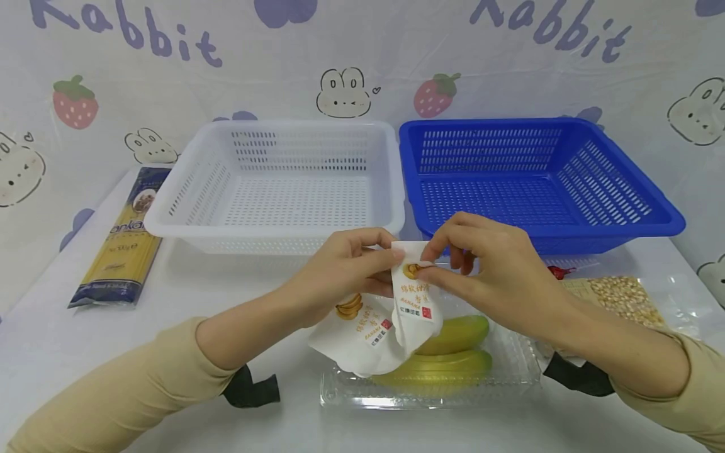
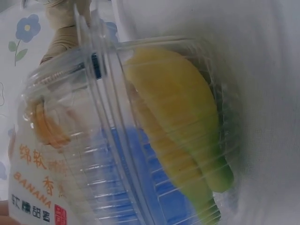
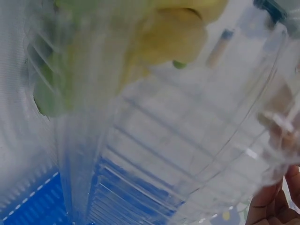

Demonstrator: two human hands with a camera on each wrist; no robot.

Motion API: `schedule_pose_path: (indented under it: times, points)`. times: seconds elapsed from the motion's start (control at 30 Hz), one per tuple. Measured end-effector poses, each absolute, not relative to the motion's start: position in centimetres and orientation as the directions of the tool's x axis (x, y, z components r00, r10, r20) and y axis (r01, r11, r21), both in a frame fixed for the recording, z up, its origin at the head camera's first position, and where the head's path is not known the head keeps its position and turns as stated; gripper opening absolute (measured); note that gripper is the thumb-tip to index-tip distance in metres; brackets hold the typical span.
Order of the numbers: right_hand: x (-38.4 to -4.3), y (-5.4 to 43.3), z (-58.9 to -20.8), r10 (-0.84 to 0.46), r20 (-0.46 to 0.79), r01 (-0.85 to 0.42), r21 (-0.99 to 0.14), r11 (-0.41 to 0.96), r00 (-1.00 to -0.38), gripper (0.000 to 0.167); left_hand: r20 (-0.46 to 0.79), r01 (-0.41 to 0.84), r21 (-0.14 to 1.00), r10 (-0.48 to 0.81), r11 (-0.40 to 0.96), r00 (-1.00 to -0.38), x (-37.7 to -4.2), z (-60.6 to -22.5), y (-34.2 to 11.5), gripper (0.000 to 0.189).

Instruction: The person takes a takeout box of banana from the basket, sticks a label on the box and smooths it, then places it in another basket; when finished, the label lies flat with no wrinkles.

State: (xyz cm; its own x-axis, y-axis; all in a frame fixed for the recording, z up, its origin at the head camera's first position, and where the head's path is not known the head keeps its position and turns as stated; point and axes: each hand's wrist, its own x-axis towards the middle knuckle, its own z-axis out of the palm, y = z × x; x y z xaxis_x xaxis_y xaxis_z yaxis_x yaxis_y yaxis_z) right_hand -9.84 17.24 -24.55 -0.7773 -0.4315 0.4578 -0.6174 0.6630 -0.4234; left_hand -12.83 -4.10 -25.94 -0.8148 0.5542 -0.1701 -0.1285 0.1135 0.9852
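In the head view my left hand (image 1: 354, 264) pinches the top of a white paper label (image 1: 409, 305) printed with bananas. My right hand (image 1: 493, 267) pinches the same label's right edge between thumb and fingers. A second printed white piece (image 1: 362, 327) hangs beside it; whether the two are joined cannot be told. Beneath them, a clear plastic clamshell box (image 1: 430, 401) holds yellow-green bananas (image 1: 453, 365), partly covered by the paper. Both wrist views look through clear plastic at the bananas (image 2: 178, 112), and the print (image 2: 35, 190) appears at the left wrist view's edge.
Behind the hands stand a white basket (image 1: 277, 229) and a blue basket (image 1: 544, 229), side by side. A spaghetti packet (image 1: 121, 245) lies at the left. A bag of pale kernels (image 1: 623, 299) lies at the right, partly behind my right forearm.
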Motion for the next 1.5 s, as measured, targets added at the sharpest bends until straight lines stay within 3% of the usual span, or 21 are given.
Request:
schedule_pose_path:
  times: [0.27, 0.47, 0.83, 1.17, 1.4, 1.5]
  points:
    - [-9.4, 17.4, -23.9, -0.42, 0.45, -0.616, -0.546, 0.568, -0.788, 0.016, -0.182, -0.145, 0.983, 0.501, 0.113, -0.846, -12.9, -25.7, -4.8, 0.014]
    - [-8.7, 17.7, -22.9, -0.381, 0.423, -0.569, -0.64, 0.517, -0.822, 0.015, -0.159, -0.125, 0.987, 0.478, 0.102, -0.864, -13.2, -25.5, -5.8, 0.024]
    - [-8.7, 18.8, -22.4, -0.295, 0.524, -0.6, -0.666, 0.443, -0.799, 0.018, -0.102, -0.087, 0.995, 0.471, 0.053, -0.876, -13.4, -24.6, -8.9, 0.03]
    - [-8.8, 19.6, -22.3, -0.276, 0.518, -0.584, -0.669, 0.459, -0.81, 0.014, -0.035, -0.122, 0.985, 0.545, -0.123, -0.838, -13.8, -23.7, -14.0, 0.029]
    - [-8.9, 19.8, -22.4, -0.265, 0.5, -0.563, -0.676, 0.476, -0.825, 0.013, -0.135, -0.275, 0.95, 0.595, -0.151, -0.792, -14.4, -24.5, -16.9, 0.031]
    - [-9.0, 19.8, -22.4, -0.254, 0.483, -0.543, -0.683, 0.488, -0.838, 0.013, -0.187, -0.303, 0.949, 0.612, -0.09, -0.768, -14.4, -25.2, -17.3, 0.023]
